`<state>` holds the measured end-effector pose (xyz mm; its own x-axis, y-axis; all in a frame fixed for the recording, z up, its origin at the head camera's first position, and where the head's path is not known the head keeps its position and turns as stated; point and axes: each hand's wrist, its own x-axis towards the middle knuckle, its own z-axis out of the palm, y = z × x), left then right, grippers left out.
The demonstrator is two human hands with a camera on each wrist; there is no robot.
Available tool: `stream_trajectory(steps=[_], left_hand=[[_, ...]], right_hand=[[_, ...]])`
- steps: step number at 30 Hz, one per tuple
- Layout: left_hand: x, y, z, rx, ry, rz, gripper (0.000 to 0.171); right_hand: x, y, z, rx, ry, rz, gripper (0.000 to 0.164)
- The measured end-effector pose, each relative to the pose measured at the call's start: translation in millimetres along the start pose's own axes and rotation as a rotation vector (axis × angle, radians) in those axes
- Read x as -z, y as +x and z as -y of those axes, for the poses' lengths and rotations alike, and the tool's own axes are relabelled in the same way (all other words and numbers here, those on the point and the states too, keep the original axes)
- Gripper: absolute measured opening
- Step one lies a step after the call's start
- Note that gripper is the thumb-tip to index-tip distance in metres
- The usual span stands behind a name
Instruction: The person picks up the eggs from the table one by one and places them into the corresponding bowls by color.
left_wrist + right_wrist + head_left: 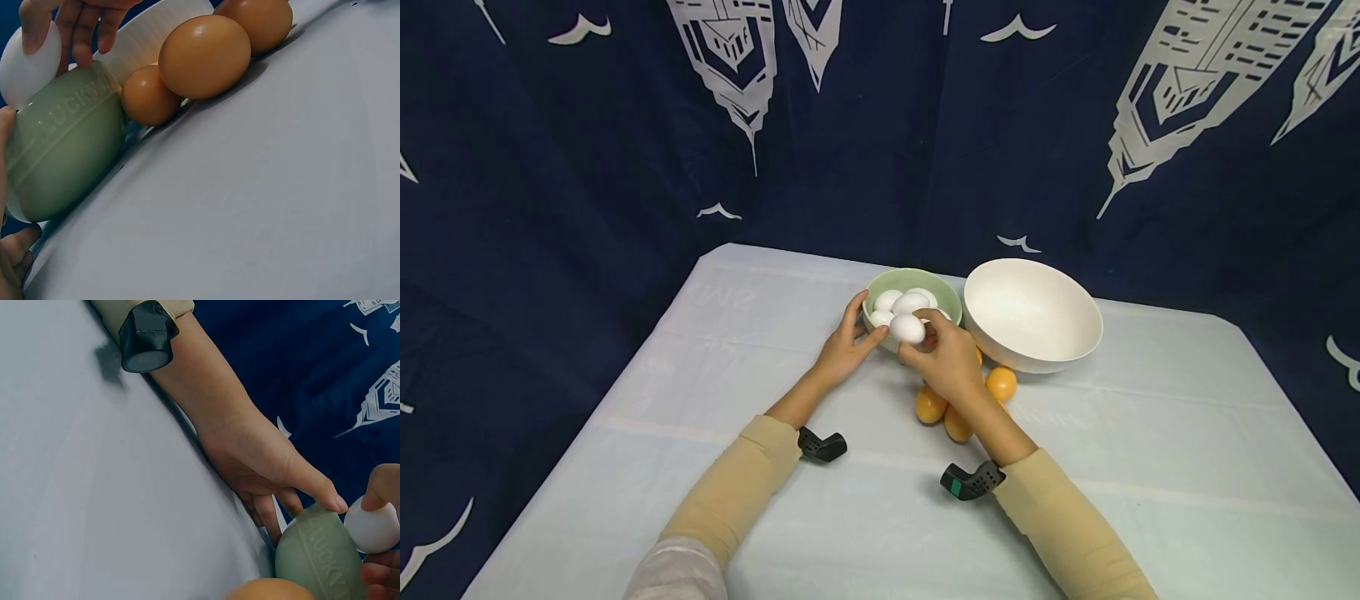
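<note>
The right hand (946,354) has its grip pinched on a white egg (907,329) at the near rim of the green bowl (72,147); the left hand (842,354) holds the bowl's side. Light pressure and rim clearance should prevent cracking.

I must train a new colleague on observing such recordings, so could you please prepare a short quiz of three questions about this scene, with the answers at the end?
1. Which hand pinches a smooth, oval white egg?
2. True or false: smooth, oval brown eggs lie on the white-covered table, outside the large, round white bowl.
3. Fill the gap: the raised word on the smaller, round light green bowl reads ____.

Key:
1. The right hand; the left hand holds the light green bowl.
2. True.
3. LUCKY.
</note>
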<state>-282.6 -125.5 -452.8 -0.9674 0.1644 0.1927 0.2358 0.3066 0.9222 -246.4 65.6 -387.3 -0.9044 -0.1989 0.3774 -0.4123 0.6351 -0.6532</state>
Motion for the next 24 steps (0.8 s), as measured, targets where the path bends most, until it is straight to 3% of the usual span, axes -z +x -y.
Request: stream_trajectory(steps=[21, 24], left_hand=[[1.5, -2.2, -6.1, 0.009, 0.000, 0.008, 0.074], [0.8, -0.8, -0.8, 0.006, 0.004, -0.001, 0.073]], right_hand=[[-4.4, 8.3, -0.2, -0.090, -0.084, 0.015, 0.046], [-6.2, 9.3, 0.1, -0.099, -0.088, 0.014, 0.047]])
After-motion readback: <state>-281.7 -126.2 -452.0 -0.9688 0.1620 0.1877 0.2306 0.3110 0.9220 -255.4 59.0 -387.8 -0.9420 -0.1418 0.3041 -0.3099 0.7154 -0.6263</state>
